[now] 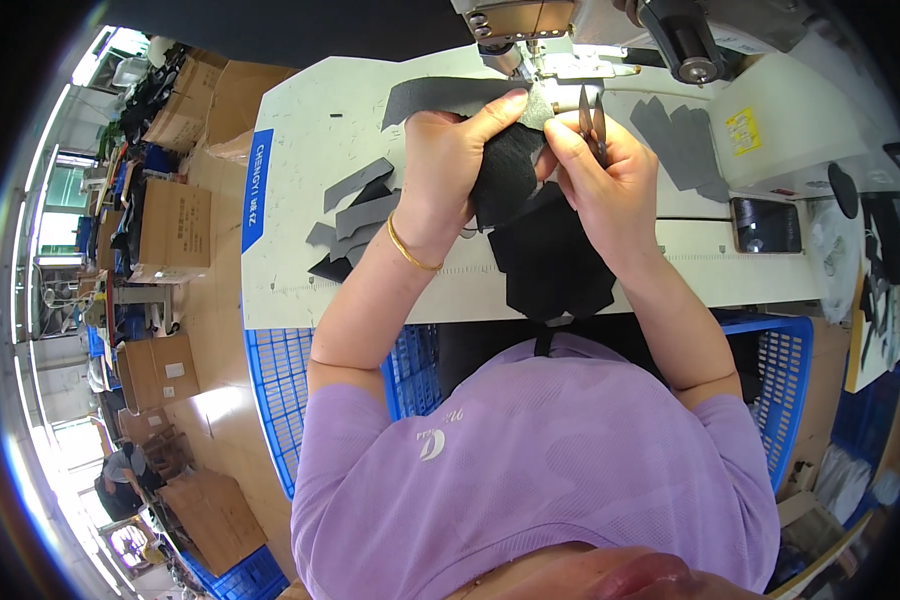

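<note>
Black fabric piece sits pinched in your left hand beside the sewing machine's needle, hanging over the white worktop. Your right hand grips it too, fingers closed around small snips.

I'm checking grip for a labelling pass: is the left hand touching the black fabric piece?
Touching. The head view shows the left hand gripping the black fabric piece, its thumb pressed flat along the top edge.

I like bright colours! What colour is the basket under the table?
Blue. The plastic basket shows best in the head view, below the table edge.
</note>
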`<state>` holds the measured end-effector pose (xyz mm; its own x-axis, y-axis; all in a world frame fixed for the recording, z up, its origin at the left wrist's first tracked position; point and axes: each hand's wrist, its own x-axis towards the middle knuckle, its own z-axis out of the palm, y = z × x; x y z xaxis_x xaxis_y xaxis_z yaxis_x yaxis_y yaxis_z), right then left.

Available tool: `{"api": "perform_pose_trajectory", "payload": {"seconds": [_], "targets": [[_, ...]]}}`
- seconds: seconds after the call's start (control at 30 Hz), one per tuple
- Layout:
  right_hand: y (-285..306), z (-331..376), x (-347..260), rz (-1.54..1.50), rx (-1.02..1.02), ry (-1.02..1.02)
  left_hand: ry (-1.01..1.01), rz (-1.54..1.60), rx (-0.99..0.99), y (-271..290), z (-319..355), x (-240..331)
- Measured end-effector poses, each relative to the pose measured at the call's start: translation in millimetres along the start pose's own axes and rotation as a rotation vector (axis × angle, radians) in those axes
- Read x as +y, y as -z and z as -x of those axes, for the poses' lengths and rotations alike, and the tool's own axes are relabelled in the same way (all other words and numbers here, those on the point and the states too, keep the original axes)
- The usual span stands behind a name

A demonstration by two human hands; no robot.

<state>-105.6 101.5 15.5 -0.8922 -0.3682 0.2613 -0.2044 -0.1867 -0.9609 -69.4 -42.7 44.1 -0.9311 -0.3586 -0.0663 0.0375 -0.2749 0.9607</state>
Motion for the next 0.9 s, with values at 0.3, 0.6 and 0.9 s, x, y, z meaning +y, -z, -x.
{"api": "perform_pose_trajectory", "payload": {"seconds": [0.3, 0.6, 0.9], "targets": [[-1.6, -7.7, 2.0, 0.006, -0.001, 0.034, -0.071, -0.076, -0.016, -0.9, -10.4, 7.5], [-2.6, -9.0, -3.6, 0.089, 0.004, 0.037, -0.039, -0.113, -0.043, 4.9, -13.6, 9.6], [-3.7, -8.9, -6.2, 0.078, 0.001, 0.003, -0.011, -0.11, -0.191, 17.4, -19.8, 10.2]]}}
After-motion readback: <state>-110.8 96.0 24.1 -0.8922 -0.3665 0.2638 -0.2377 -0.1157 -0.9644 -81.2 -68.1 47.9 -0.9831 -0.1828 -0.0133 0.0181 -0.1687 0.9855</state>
